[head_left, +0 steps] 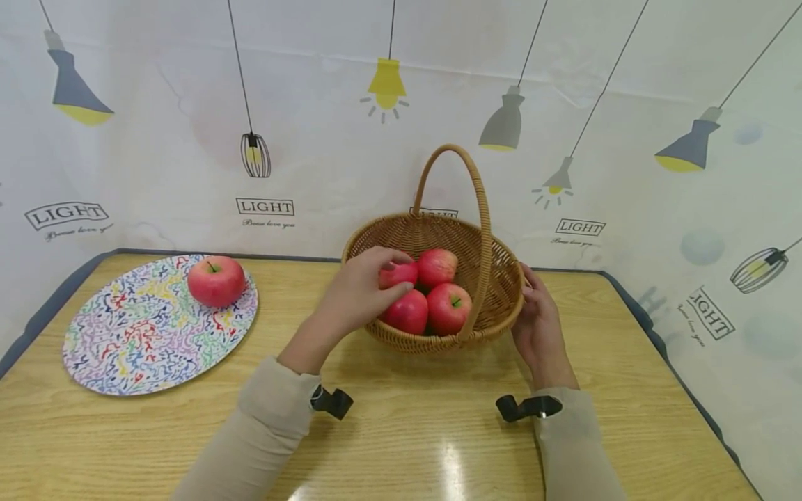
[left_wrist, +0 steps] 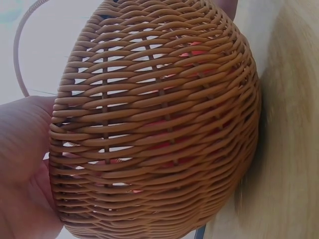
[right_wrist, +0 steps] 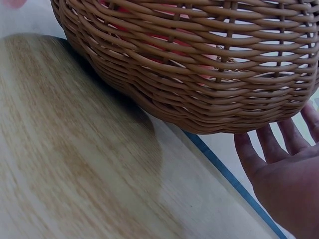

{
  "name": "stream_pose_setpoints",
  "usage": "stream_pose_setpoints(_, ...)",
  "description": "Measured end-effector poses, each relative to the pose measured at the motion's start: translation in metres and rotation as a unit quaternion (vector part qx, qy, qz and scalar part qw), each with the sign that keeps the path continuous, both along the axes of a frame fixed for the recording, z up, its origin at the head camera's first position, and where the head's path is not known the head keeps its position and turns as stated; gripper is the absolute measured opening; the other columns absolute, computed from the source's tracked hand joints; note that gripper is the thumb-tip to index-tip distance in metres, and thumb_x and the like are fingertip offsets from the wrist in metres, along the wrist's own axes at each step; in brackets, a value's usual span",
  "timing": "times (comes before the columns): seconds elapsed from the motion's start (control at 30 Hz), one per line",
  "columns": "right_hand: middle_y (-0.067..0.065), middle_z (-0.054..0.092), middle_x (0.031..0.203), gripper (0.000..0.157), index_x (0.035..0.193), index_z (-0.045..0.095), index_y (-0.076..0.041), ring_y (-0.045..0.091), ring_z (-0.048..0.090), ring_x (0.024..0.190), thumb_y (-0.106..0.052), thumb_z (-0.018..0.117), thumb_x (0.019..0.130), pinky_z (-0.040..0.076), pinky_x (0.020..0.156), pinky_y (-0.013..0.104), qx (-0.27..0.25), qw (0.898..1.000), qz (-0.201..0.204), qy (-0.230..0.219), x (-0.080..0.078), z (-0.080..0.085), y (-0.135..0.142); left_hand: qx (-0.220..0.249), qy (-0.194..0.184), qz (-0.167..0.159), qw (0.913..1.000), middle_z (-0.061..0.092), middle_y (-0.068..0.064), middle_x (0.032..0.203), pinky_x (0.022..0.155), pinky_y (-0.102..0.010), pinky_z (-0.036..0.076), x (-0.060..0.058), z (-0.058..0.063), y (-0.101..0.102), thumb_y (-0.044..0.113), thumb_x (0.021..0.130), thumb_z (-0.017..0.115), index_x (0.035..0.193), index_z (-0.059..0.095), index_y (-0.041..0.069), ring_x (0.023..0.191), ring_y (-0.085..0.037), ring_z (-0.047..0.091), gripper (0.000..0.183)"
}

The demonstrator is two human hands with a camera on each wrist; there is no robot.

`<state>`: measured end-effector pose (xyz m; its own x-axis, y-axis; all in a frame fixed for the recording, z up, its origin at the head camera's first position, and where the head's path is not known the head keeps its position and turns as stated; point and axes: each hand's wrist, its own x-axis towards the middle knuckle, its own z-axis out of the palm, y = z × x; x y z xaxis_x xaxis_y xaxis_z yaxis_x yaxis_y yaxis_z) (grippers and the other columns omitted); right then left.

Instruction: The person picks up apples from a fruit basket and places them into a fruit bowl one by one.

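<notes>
A wicker basket point(head_left: 432, 341) with a tall arched handle stands near the back of the table, several red apples point(head_left: 450, 309) inside it. My left hand point(head_left: 354, 289) reaches over the basket's left rim, thumb and fingers around a red apple point(head_left: 396, 275) that lies among the others. At the opposite side, my right hand point(head_left: 544, 327) rests its fingers against the outside of the basket near the rim. The right wrist view shows those fingers point(right_wrist: 271, 144) fairly straight, touching the woven wall. In the left wrist view the basket wall point(left_wrist: 149, 119) hides most of the apples.
To the left lies an oval plate point(head_left: 144, 348) with a colourful squiggle pattern. One red apple point(head_left: 216, 281) sits at its upper right. A white cloth point(head_left: 326, 139) printed with lamps hangs behind the wooden table point(head_left: 401, 431) and along its sides.
</notes>
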<state>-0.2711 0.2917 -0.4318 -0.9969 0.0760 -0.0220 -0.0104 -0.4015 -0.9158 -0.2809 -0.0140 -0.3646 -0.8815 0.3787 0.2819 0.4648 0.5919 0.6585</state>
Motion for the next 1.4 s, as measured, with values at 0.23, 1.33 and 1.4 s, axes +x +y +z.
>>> stream_pose_setpoints(0.23,-0.003,0.042,0.154,0.049,0.152,0.037,-0.023,0.018,0.039,0.14,-0.017,0.031,0.104,0.034,0.115,0.036,-0.002,1.0,0.0,0.008,-0.002,0.0,-0.001,-0.094,0.011,0.0,0.9955,0.072,-0.003,0.12,0.09,-0.044,0.056,0.001,-0.001,0.001,0.038,0.093,0.072,0.125,0.067,0.018,0.107,-0.023,0.068,0.038)
stream_pose_setpoints(1.33,-0.012,0.058,0.135,0.042,0.141,0.046,-0.026,0.014,0.044,0.134,-0.015,0.026,0.106,0.036,0.11,0.03,-0.043,0.999,-0.001,-0.001,-0.002,-0.002,0.001,-0.147,-0.015,-0.015,0.9888,0.075,0.009,0.1,0.078,-0.036,0.05,0.007,0.0,0.013,0.036,0.092,0.072,0.117,0.074,0.028,0.085,-0.013,0.064,0.026)
stream_pose_setpoints(1.4,-0.01,0.055,0.137,0.042,0.14,0.046,-0.026,0.016,0.042,0.135,-0.015,0.026,0.105,0.035,0.11,0.031,-0.04,0.999,-0.002,-0.003,-0.003,-0.002,-0.002,-0.151,-0.018,-0.015,0.9882,0.075,0.008,0.103,0.08,-0.037,0.051,0.006,-0.001,0.011,0.037,0.091,0.072,0.118,0.074,0.027,0.088,-0.014,0.065,0.028)
